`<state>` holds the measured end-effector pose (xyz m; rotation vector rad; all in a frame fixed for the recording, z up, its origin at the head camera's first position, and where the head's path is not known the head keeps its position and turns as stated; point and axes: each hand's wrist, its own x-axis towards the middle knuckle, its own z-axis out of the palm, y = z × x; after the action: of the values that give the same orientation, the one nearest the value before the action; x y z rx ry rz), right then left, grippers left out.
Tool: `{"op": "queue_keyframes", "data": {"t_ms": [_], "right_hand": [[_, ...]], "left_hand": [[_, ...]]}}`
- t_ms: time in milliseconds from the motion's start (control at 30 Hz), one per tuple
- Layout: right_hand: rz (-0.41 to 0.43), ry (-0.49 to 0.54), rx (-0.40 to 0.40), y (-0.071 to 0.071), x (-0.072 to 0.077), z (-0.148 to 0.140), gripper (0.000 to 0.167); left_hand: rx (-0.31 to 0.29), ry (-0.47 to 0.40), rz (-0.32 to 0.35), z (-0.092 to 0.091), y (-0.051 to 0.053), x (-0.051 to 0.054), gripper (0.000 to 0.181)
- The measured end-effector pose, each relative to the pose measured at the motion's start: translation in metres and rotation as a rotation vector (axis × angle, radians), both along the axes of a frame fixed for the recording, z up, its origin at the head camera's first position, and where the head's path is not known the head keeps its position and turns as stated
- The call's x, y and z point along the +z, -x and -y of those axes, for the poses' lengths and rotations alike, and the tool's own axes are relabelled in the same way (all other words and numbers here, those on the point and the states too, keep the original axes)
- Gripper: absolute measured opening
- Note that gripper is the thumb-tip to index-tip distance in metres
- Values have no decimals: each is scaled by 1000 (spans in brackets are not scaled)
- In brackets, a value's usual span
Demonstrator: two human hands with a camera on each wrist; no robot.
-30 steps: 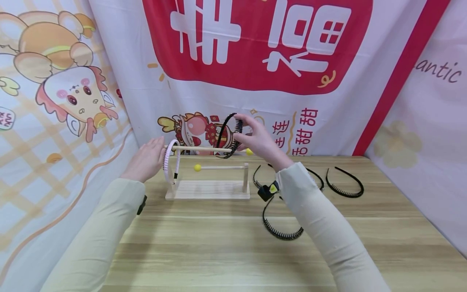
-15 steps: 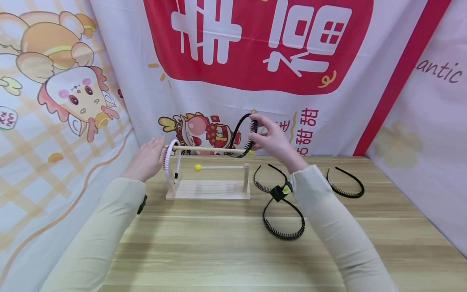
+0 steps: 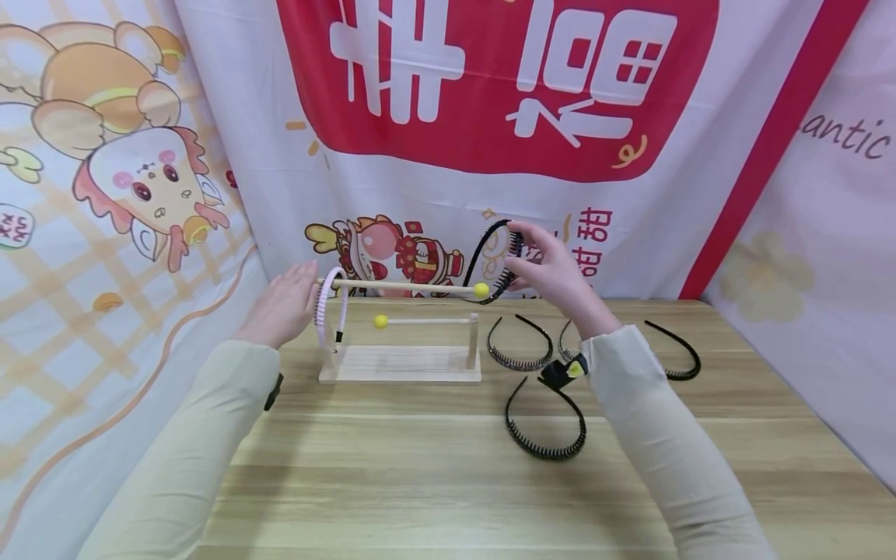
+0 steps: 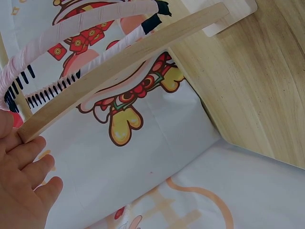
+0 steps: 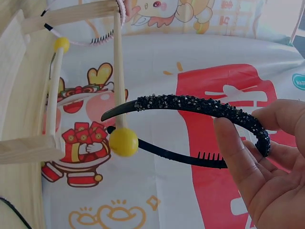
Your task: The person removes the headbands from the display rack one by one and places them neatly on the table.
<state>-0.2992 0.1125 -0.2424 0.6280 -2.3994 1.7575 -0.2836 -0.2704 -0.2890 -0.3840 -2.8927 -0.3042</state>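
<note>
My right hand (image 3: 556, 268) pinches a black headband (image 5: 190, 105) covered in glittering beads, with comb teeth inside. Its two ends reach past the rod's yellow ball tip (image 5: 124, 142), one in front of the upper rod and one behind it. A wooden rack (image 3: 402, 365) stands at the back of the table. At its left post, my left hand (image 3: 281, 305) rests on the top; the left wrist view shows fingers (image 4: 28, 150) touching the post end. A pale pink headband (image 3: 323, 311) hangs on the upper rod beside this hand.
The rack's lower rod (image 3: 427, 321) ends in a yellow ball pointing left. Several black toothed headbands lie to the right, including a front one (image 3: 546, 451), one by the rack (image 3: 521, 364) and a far-right one (image 3: 679, 342) partly behind my sleeve. Printed cloth walls surround the table.
My right hand has moved right along the upper rod with the black headband, uncovering the yellow ball tip. My left hand has stayed on the post, and the pink headband has not moved.
</note>
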Motion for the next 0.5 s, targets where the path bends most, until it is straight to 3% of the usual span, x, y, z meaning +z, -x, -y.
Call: {"op": "queue_keyframes", "data": {"t_ms": [500], "right_hand": [[-7,-17,-99,-6,-13,-43,56]], "left_hand": [[2,3,-8,-1,0,0,51]]}}
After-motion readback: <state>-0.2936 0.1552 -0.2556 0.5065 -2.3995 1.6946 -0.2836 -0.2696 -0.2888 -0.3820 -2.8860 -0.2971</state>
